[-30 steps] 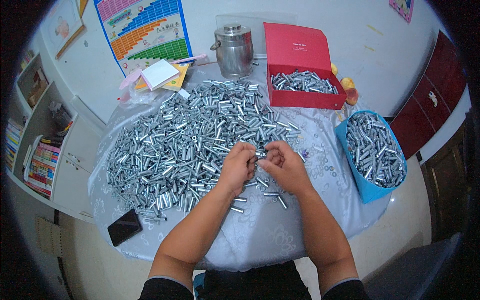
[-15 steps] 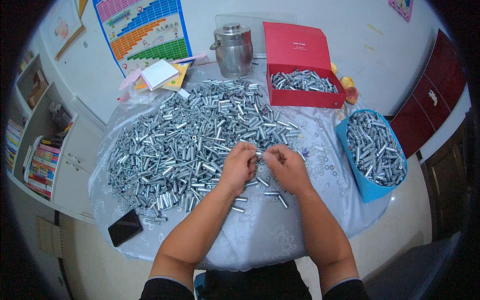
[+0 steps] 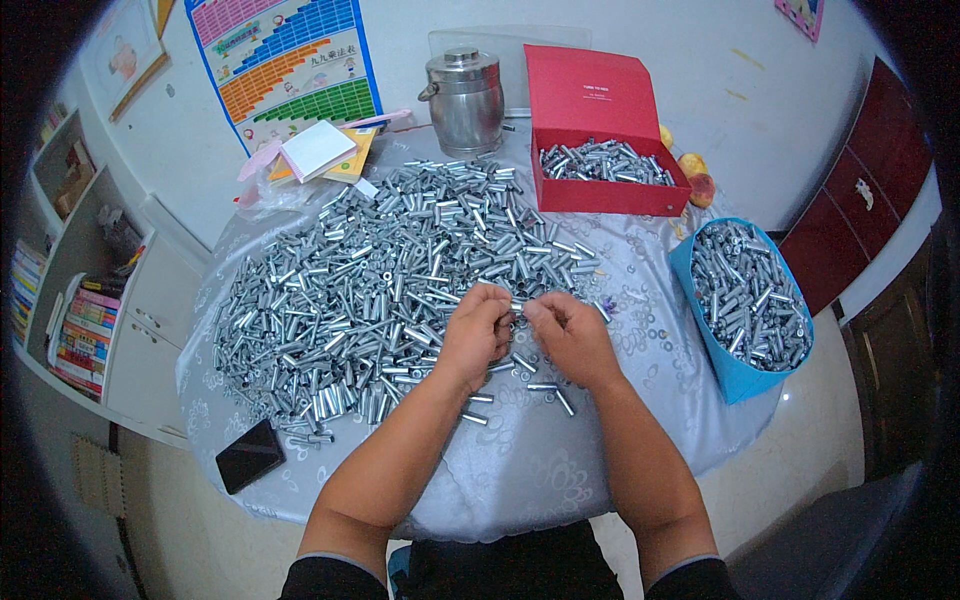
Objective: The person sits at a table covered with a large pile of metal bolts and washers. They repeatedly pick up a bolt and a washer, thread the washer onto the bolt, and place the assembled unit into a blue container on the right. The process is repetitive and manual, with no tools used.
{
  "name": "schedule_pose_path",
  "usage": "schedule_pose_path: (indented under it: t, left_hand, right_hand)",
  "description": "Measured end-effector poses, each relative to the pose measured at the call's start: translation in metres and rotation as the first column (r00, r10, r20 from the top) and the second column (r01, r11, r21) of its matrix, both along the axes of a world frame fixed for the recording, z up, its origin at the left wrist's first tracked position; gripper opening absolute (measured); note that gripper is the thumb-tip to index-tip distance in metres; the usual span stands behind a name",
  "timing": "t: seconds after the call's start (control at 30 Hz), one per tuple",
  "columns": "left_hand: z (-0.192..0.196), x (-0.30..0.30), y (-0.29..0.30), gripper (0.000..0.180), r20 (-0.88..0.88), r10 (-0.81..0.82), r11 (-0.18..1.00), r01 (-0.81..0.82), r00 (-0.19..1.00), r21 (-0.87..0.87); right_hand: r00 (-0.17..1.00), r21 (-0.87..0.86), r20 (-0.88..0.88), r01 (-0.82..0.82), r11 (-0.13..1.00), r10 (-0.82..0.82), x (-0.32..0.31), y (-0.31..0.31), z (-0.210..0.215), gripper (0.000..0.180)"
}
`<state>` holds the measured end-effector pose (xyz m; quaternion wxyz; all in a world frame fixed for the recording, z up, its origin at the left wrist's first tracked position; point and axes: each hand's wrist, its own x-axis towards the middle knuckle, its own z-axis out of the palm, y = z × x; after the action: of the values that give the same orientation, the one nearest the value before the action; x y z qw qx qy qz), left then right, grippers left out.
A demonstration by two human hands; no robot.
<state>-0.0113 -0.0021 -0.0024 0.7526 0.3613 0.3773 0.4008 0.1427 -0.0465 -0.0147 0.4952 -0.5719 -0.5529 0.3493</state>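
Both hands meet over the right edge of a heap of silvery metal sleeves (image 3: 350,300) on the table. Between their fingertips is a small shiny metal sleeve (image 3: 517,308), mostly covered by the fingers. My left hand (image 3: 478,330) pinches its left end with curled fingers. On its right end, my right hand (image 3: 572,335) closes thumb and fingertips. Just below the hands lie a few loose sleeves (image 3: 565,402) and small washers. More washers (image 3: 655,320) are scattered to the right of my right hand.
A blue bin (image 3: 712,345) full of metal parts stands at the right. An open red box (image 3: 610,197) with more parts sits at the back, beside a steel pot (image 3: 468,100). Notebooks (image 3: 318,150) lie back left, a black phone (image 3: 250,457) front left. Silvery cloth (image 3: 520,475) covers the table.
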Motion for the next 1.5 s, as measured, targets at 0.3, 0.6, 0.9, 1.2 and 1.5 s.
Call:
schedule_pose_path:
  t: [0.3, 0.6, 0.9, 1.2, 1.5]
  left_hand:
    - [-0.004, 0.001, 0.0, 0.007, 0.001, -0.021, 1.0, 0.021, 1.0, 0.0]
    - [0.002, 0.0, 0.004, 0.019, 0.007, 0.02, 0.997, -0.021, 1.0, 0.08]
    - [-0.005, -0.002, 0.006, 0.019, 0.022, 0.02, 0.991, -0.022, 1.0, 0.128]
    - [-0.004, -0.003, 0.005, 0.018, -0.016, -0.003, 0.988, 0.005, 1.0, 0.151]
    - [-0.005, -0.001, 0.003, 0.02, -0.052, 0.009, 0.98, 0.001, 0.999, 0.2]
  right_hand:
    - [0.995, 0.064, -0.096, -0.007, 0.998, 0.014, 0.001, 0.0, 0.003, 0.018]
    - [0.953, -0.029, -0.304, 0.002, 1.0, -0.011, 0.006, 0.003, -0.001, 0.019]
    - [0.914, -0.007, -0.406, -0.006, 1.0, 0.003, 0.006, 0.003, 0.001, 0.019]
    - [0.906, 0.02, -0.424, 0.016, 1.0, -0.006, 0.007, 0.003, 0.003, 0.018]
    - [0.911, 0.055, -0.41, -0.018, 0.998, 0.039, 0.011, 0.0, 0.001, 0.016]
